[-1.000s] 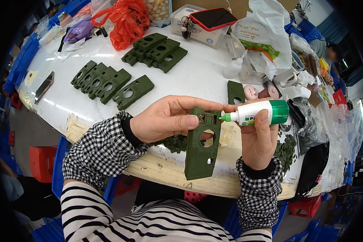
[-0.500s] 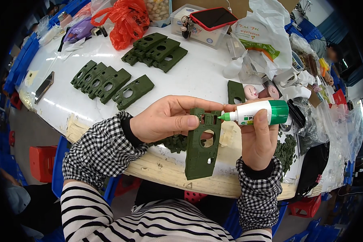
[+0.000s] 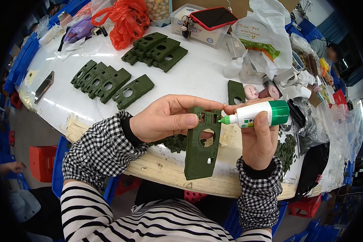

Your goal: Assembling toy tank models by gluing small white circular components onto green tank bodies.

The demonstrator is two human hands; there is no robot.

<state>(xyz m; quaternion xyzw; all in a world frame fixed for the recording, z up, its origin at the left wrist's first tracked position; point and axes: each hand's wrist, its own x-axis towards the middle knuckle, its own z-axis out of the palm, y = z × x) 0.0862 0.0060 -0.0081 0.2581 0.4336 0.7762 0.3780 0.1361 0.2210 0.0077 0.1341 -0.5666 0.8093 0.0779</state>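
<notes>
My left hand (image 3: 165, 117) pinches the upper end of a flat dark green plastic part (image 3: 197, 161), which hangs upright over the table's near edge. A large round hole and small rectangular openings pierce it. In my right hand (image 3: 259, 141) lies a white glue bottle (image 3: 249, 114) with a green base, tilted sideways. Its green nozzle (image 3: 225, 119) points left, right by the part's top right edge; I cannot tell if they touch. The two hands' fingertips meet behind the nozzle. Small dark green pieces (image 3: 174, 143) lie partly hidden under my left hand.
Similar green parts stand in a row (image 3: 103, 82) and a stack (image 3: 157, 50) farther back. One more green part (image 3: 236, 92) lies beyond the bottle. Loose green bits (image 3: 286, 151) are heaped at right. Bags, a red-cased phone (image 3: 213, 18) and a clear box (image 3: 201, 34) line the back.
The bottle has shifted very slightly, its nozzle a little lower beside the part. The part and my left hand are nearly still. Another person's hand has appeared at the far left.
</notes>
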